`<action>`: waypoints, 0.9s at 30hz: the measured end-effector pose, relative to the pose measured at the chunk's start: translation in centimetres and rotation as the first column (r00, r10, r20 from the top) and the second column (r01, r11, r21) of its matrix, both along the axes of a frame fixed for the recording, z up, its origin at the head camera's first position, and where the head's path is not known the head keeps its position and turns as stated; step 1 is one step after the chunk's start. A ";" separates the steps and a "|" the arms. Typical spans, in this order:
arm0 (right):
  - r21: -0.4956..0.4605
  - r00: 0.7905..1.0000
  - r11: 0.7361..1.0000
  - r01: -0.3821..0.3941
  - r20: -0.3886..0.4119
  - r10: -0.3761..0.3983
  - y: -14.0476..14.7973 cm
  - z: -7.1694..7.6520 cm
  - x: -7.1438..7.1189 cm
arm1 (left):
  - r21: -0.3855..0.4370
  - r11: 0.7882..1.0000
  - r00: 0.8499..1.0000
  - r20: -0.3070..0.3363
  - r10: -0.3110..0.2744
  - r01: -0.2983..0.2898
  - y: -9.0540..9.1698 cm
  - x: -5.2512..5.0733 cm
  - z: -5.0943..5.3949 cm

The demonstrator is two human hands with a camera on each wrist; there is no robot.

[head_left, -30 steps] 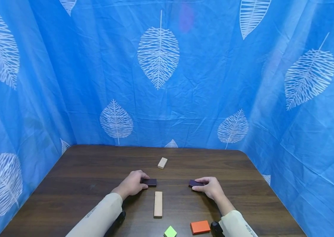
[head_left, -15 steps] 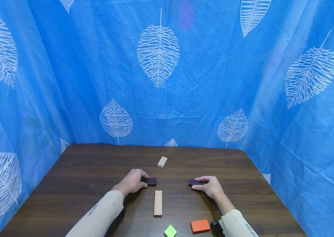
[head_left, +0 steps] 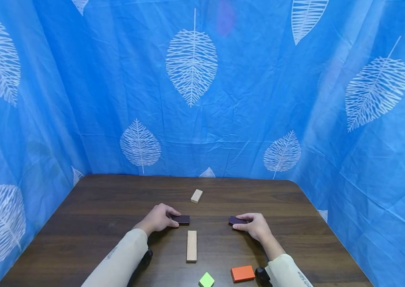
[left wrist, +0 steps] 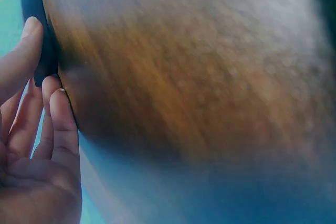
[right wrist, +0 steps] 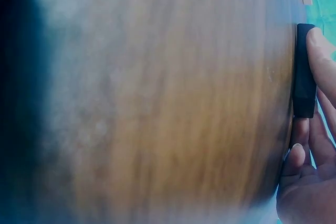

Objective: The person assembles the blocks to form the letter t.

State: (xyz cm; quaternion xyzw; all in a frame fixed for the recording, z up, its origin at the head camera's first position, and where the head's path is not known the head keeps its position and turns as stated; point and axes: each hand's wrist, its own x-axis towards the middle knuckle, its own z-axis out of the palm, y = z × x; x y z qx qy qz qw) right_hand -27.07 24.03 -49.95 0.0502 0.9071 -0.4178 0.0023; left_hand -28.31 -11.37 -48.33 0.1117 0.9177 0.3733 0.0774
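Observation:
Two dark, flat rectangular blocks lie on the table, apart from each other. My left hand [head_left: 158, 218] holds the left dark block [head_left: 183, 220] at its left end, thumb on the near side and fingers on the far side. In the left wrist view, thumb and fingertips touch that dark block [left wrist: 48, 45]. My right hand [head_left: 256, 226] pinches the right dark block [head_left: 236, 221] by its right part, which the fingers partly cover. The right wrist view shows this dark block [right wrist: 304, 72] between thumb and fingers, low against the tabletop.
A long pale wooden block [head_left: 191, 246] lies between the hands, nearer the body. A small pale block [head_left: 196, 196] lies farther back. Toward the front are a green block [head_left: 206, 280] and an orange block [head_left: 243, 274], beside the right wrist. Blue leaf-patterned curtains [head_left: 202, 131] surround the brown table [head_left: 116, 195].
My left hand has shifted very slightly left, while its dark block stays in place. The right hand and the other blocks show no visible movement.

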 end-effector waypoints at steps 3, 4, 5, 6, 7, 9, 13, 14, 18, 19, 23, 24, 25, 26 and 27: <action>-0.003 1.000 1.000 -0.003 -0.004 0.003 -0.1 0.0 -0.1 | 0.013 1.000 1.000 0.008 0.011 -0.011 -0.2 0.0 0.0; 0.000 1.000 1.000 -0.004 -0.006 0.004 -0.2 0.1 -0.1 | 0.016 1.000 1.000 0.010 0.015 -0.015 -0.2 0.0 0.0; 0.001 1.000 1.000 -0.004 -0.006 0.004 -0.2 0.1 -0.1 | 0.019 1.000 1.000 0.011 0.017 -0.017 -0.3 0.0 0.0; 0.004 1.000 1.000 -0.002 -0.004 0.002 -0.2 0.1 -0.1 | 0.022 1.000 1.000 0.013 0.019 -0.019 -0.3 -0.1 0.0; 0.006 1.000 1.000 -0.001 -0.003 0.001 -0.2 0.1 -0.1 | 0.024 1.000 1.000 0.015 0.019 -0.020 -0.4 -0.1 -0.1; 0.010 1.000 1.000 -0.001 0.000 0.001 -0.3 0.0 -0.1 | 0.027 0.999 1.000 0.020 0.021 -0.021 -0.4 0.0 -0.1; 0.006 1.000 1.000 -0.003 0.002 0.003 -0.2 -0.1 0.0 | 0.032 0.999 1.000 0.020 0.017 -0.018 -0.4 0.1 -0.2; 0.004 1.000 1.000 -0.001 0.001 0.001 -0.2 -0.2 0.0 | 0.033 0.999 1.000 0.018 0.013 -0.014 -0.4 0.1 -0.2; 0.004 1.000 1.000 -0.019 -0.016 0.019 0.1 -0.2 0.0 | 0.036 0.999 1.000 0.017 0.006 -0.007 -0.2 0.1 -0.2; 0.003 1.000 1.000 -0.024 -0.019 0.024 0.2 -0.2 0.0 | 0.038 0.999 1.000 0.024 0.011 -0.011 -0.2 0.1 -0.2; 0.017 0.998 0.999 -0.050 -0.040 0.050 0.7 -0.2 0.0 | 0.036 0.999 0.999 0.043 0.026 -0.028 0.0 0.0 -0.1; 0.014 0.998 0.999 -0.050 -0.042 0.050 0.8 -0.2 0.0 | 0.031 0.999 0.999 0.044 0.028 -0.029 0.0 -0.1 -0.1; 0.014 0.998 0.999 -0.052 -0.045 0.053 0.9 -0.2 0.0 | 0.032 0.999 0.998 0.047 0.030 -0.031 0.0 -0.1 -0.1; 0.015 0.997 0.999 -0.053 -0.048 0.053 0.9 -0.2 0.0 | 0.030 0.999 0.998 0.050 0.030 -0.032 -0.1 -0.2 -0.2; 0.014 0.997 0.999 -0.053 -0.049 0.053 1.0 -0.2 0.0 | 0.028 0.999 0.998 0.053 0.031 -0.032 -0.1 -0.2 -0.3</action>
